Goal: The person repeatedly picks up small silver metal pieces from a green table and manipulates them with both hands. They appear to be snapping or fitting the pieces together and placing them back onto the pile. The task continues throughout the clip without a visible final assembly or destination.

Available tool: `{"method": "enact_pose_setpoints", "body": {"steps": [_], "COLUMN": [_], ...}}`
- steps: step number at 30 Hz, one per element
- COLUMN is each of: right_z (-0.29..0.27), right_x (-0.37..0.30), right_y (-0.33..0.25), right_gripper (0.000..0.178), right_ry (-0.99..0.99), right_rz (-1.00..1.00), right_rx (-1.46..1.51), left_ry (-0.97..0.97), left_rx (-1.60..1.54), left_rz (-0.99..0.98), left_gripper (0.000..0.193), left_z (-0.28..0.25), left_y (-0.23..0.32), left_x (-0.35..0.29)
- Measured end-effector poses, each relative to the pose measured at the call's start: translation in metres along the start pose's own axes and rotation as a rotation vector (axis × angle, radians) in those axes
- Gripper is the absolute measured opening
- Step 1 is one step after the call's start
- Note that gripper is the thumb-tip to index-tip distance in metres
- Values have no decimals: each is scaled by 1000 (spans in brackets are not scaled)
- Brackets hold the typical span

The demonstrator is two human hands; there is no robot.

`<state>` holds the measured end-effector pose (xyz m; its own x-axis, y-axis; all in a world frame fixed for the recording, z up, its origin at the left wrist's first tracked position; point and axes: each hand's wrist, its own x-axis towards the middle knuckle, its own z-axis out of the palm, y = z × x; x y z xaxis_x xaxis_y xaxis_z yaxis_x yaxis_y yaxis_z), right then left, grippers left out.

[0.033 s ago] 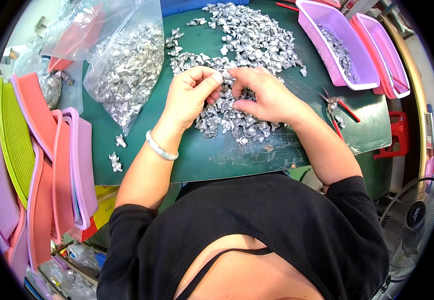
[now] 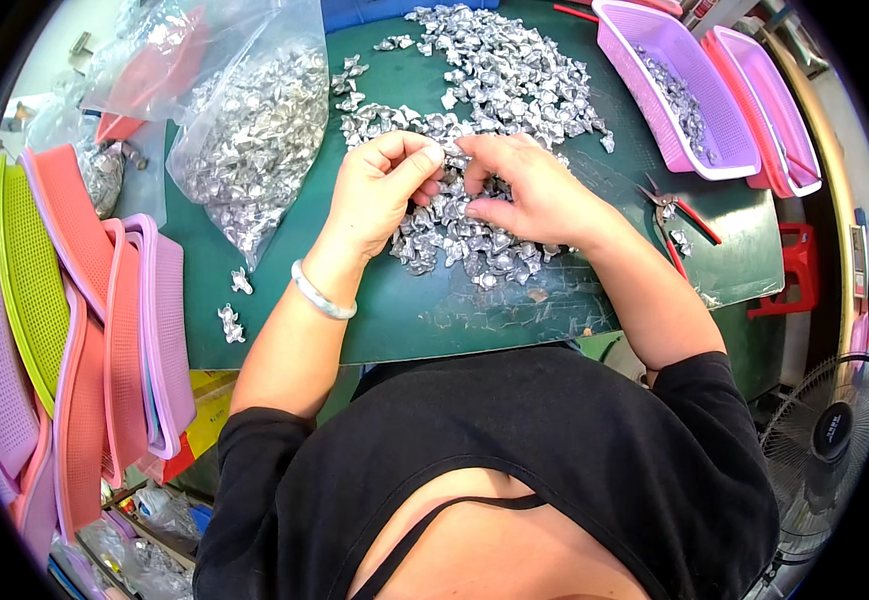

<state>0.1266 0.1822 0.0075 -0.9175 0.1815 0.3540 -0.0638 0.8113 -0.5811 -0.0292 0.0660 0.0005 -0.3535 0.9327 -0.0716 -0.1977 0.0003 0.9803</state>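
Over a heap of small silvery metal castings [image 2: 515, 75], my two hands come close together. My left hand [image 2: 395, 180], with a pale bangle at its wrist, is closed in a pinch of thumb and fingers. What lies in that pinch is too small or hidden to make out. My right hand [image 2: 530, 185] is curved open, thumb apart from the fingers and its index fingertip close to my left thumb. Castings show beneath and between both hands. Two loose castings [image 2: 232, 324] lie on the green tabletop [image 2: 285, 320] left of my left forearm.
A clear plastic bag [image 2: 255, 140] of castings lies at the left, beside stacked plastic baskets [image 2: 160, 330]. Red-handled pliers [image 2: 677, 215] rest right of my right hand. Farther right is a purple basket [image 2: 725, 140] holding castings. A fan [image 2: 835, 430] stands at lower right.
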Motion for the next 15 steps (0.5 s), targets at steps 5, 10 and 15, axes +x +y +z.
{"method": "enact_pose_setpoints", "body": {"steps": [5,10,15], "right_z": [-3,3,4], "right_x": [1,2,3], "right_y": [-4,-5,-10], "right_gripper": [50,51,56], "right_ry": [-12,5,-37], "right_rz": [9,-43,-28], "right_rx": [61,61,87], "left_ry": [0,25,-34], "left_rx": [-73,-284,-544], "left_rz": [-9,-38,-96], "left_gripper": [11,9,7], "left_z": [-3,-7,-19], "left_y": [0,2,-1], "left_x": [1,3,6]}}
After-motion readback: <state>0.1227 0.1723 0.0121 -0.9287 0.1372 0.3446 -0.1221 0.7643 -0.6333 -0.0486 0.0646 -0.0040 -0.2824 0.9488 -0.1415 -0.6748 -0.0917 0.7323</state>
